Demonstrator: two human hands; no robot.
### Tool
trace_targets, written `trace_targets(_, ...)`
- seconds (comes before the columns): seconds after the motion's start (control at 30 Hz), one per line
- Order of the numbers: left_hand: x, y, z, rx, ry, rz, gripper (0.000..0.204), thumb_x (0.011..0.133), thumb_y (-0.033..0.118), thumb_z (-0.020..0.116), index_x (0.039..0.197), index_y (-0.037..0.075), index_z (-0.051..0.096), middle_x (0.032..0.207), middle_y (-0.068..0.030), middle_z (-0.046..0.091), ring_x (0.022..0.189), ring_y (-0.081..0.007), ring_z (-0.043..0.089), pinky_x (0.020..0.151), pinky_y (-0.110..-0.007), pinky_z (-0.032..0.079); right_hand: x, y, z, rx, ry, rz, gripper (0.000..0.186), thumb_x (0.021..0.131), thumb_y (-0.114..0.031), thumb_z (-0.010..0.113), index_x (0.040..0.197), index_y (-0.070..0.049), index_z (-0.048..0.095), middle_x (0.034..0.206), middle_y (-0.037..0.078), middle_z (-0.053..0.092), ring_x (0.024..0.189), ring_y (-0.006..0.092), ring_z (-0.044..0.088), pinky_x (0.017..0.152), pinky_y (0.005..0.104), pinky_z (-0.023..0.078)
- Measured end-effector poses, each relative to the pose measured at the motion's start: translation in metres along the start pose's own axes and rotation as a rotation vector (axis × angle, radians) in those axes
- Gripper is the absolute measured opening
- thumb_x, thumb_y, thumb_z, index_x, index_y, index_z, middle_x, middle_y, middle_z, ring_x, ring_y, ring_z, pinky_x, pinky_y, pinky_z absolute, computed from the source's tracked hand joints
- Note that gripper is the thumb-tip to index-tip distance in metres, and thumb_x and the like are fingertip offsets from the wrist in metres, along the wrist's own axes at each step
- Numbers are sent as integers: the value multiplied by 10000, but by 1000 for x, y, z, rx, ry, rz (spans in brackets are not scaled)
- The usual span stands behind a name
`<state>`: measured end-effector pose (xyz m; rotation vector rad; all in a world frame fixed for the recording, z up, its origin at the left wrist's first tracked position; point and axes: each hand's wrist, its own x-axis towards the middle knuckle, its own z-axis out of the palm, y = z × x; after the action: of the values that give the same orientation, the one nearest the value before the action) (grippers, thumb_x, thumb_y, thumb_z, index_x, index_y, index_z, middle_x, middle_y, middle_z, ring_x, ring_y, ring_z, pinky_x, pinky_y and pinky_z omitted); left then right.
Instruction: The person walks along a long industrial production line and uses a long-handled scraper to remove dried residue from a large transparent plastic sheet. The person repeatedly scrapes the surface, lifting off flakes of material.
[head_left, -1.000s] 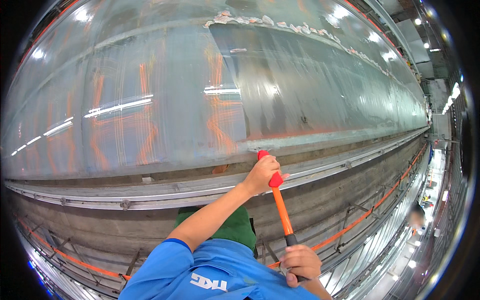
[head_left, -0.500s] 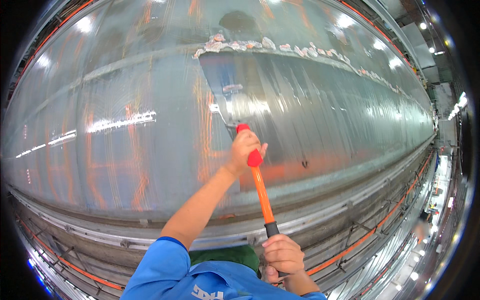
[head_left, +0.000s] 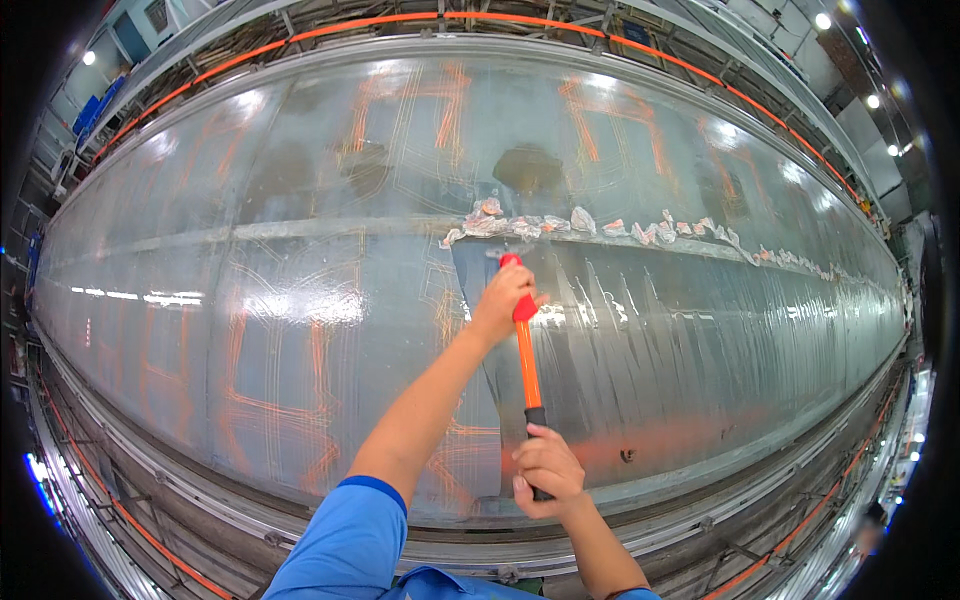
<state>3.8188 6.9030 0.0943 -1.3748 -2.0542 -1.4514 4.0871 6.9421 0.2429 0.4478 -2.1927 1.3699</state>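
Remotely, I have left hand [head_left: 503, 303] and right hand [head_left: 550, 470] gripping the orange-handled scraper [head_left: 529, 370], the glossy grey panel [head_left: 400, 270] seeming stripped near right, unstripped left and far.

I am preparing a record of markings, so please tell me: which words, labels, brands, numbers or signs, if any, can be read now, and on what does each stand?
No text can be read clearly.
Grey surface: orange strokes, some letter-like, but too broken and smeared to read.
Orange-handled tool: no readable label.
Blue sleeve: no lettering visible.
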Motion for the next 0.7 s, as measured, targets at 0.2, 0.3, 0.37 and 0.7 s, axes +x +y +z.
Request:
trace_targets(0.2,-67,114,-7,-35,32,-117,353,826,80,865,716,64,530,850,-69,607,887,-307,647,922,-477,526,-34,-106,-15,22,-120,-1,237,759,-104,846,698,-101,617,787,42,663,776,217,701,900,423,620)
trace_targets(0.3,-102,179,-12,-119,73,-132,351,833,78,856,701,70,531,796,-61,595,833,-302,641,966,-495,549,-53,-165,-10,79,-140,-84,237,776,-141,877,757,-130,640,780,10,672,786,189,720,882,382,619)
trace_targets(0.37,-129,221,-17,-177,75,-138,341,848,101,848,710,70,538,776,-67,580,795,-304,616,1005,-513,564,-68,-203,-3,99,-73,-125,231,829,-152,861,746,-116,649,788,34,680,761,199,712,803,383,630)
trace_targets(0.7,-283,354,-44,-282,36,-98,343,765,39,858,643,73,539,705,-65,540,746,-289,596,752,-420,531,-206,-336,53,214,-103,-104,266,810,-38,815,661,-86,599,692,55,603,590,202,602,632,361,570)
